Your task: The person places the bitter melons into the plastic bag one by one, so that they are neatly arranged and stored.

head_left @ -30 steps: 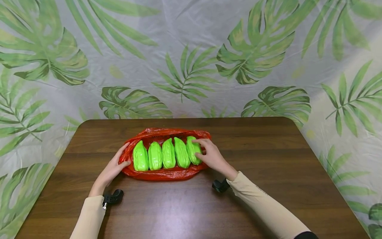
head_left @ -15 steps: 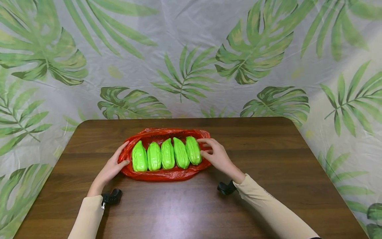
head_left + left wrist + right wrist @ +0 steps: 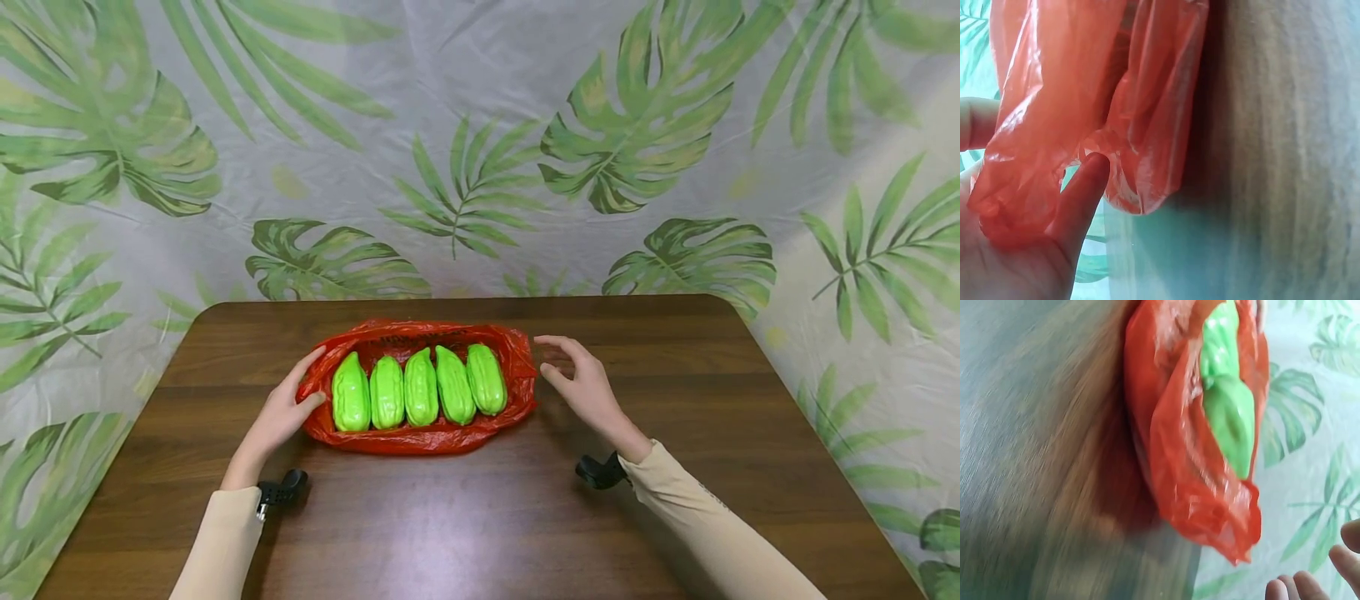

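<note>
A red plastic bag [image 3: 420, 445] lies on the table with its mouth spread wide. Inside, several bright green, ridged toy vegetables shaped like bitter melons [image 3: 421, 387] stand side by side in a row. At the bag's left end rests my left hand [image 3: 277, 417], thumb in front and fingers behind, all fairly straight. The left wrist view has the crumpled bag [image 3: 1054, 94] against the palm, beside the straight thumb [image 3: 1085, 194]. My right hand [image 3: 588, 387] hovers just right of the bag, touching nothing, its fingers loosely bent. Only its fingertips [image 3: 1304, 587] appear in the right wrist view.
The brown wooden table [image 3: 675, 375] extends around the bag on all sides. Behind it hangs a pale cloth [image 3: 480, 167] printed with green leaves. A black wrist camera [image 3: 283, 487] sits on the left wrist, and another black camera [image 3: 600, 472] on the right.
My right hand has let go of the rightmost green vegetable and moved off to the right, outside the bag. The bag's right end now shows fully. My left hand has barely moved.
</note>
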Tool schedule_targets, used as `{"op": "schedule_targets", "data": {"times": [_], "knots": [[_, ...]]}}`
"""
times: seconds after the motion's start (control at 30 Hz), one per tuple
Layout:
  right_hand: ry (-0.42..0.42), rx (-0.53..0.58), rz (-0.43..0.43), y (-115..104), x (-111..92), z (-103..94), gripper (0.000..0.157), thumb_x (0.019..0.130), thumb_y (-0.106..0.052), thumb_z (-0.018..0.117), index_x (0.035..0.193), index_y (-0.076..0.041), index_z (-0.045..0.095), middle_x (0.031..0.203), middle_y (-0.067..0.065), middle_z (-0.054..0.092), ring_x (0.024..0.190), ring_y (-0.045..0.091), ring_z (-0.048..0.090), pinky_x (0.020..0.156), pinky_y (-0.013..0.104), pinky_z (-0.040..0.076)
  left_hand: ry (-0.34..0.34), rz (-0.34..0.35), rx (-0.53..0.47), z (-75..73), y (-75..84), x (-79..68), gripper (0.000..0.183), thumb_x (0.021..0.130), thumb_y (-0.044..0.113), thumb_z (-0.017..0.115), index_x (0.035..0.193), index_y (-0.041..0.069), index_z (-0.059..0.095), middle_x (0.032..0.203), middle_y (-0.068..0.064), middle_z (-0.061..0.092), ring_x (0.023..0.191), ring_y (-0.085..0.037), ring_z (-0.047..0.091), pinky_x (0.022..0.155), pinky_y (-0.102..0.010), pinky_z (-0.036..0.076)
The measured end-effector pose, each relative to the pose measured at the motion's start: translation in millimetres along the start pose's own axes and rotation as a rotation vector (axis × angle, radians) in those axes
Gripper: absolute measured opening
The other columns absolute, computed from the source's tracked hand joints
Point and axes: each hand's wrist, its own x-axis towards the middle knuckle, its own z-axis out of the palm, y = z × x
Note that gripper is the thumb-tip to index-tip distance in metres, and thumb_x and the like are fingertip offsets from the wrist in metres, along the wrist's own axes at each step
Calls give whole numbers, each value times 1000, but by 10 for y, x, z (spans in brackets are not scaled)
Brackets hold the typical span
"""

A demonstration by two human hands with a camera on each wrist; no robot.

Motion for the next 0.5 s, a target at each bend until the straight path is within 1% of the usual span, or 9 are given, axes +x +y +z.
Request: {"op": "schedule_targets", "data": {"times": [0.13,0.3,0.4,0.5], "knots": [[37,-7,10,48,-15,-93,37,93,-5,60,130,-6,56,125,15,55,112,35,53,91,50,45,11,18,3,4,15,22,67,93,1,53,152,11,24,150,-27,26,129,-49,32,98,-62,33],[83,-15,-4,107,-35,-179,41,93,0,58,133,2,51,129,23,49,116,41,49,91,54,42,27,58,37,17,24,50,63,94,2,53,151,12,29,149,-25,29,130,-46,33,98,-62,34],[106,-51,-23,125,-47,-238,43,93,0,57,135,3,49,133,23,46,119,39,46,94,53,41,42,100,76,21,56,66,61,93,5,55,150,11,32,147,-24,31,131,-45,30,98,-65,30],[114,-94,-47,140,-58,-300,47,94,-5,58,139,-1,46,141,19,41,123,36,42,96,49,39,55,136,113,19,111,83,61,93,7,57,149,10,34,147,-25,29,134,-45,26,99,-69,25]]}}
